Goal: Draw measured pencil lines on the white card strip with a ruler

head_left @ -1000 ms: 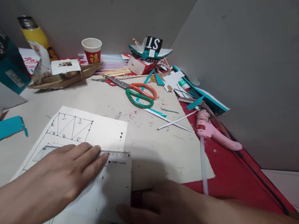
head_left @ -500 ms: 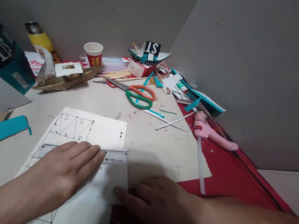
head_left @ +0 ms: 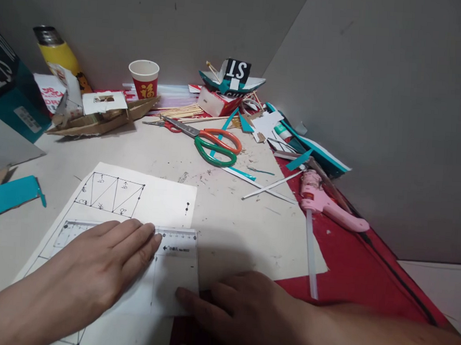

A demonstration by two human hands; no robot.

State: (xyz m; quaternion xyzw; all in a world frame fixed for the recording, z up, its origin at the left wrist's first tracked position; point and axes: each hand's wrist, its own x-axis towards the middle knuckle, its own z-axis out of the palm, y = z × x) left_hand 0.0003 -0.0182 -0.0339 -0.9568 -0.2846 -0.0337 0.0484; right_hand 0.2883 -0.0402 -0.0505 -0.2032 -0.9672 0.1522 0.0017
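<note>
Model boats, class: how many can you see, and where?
2: a cardboard boat at left, in front of the paper cup, and a teal boat on the red-and-white box at the back. Clutter could hide more.

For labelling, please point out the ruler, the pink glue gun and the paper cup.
Ruler (head_left: 178,243), head view: its printed right part.
Pink glue gun (head_left: 327,206), head view: its handle.
Paper cup (head_left: 142,87), head view: its red side.

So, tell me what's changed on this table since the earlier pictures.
The white rectangular card has slid away from the person and slightly left; the right hand has moved the same way. The clear plastic ruler has shifted slightly left. No new hold or release shows. The left hand stays on the ruler; the orange-and-green-handled metal scissors and pink glue gun stay put.
</note>
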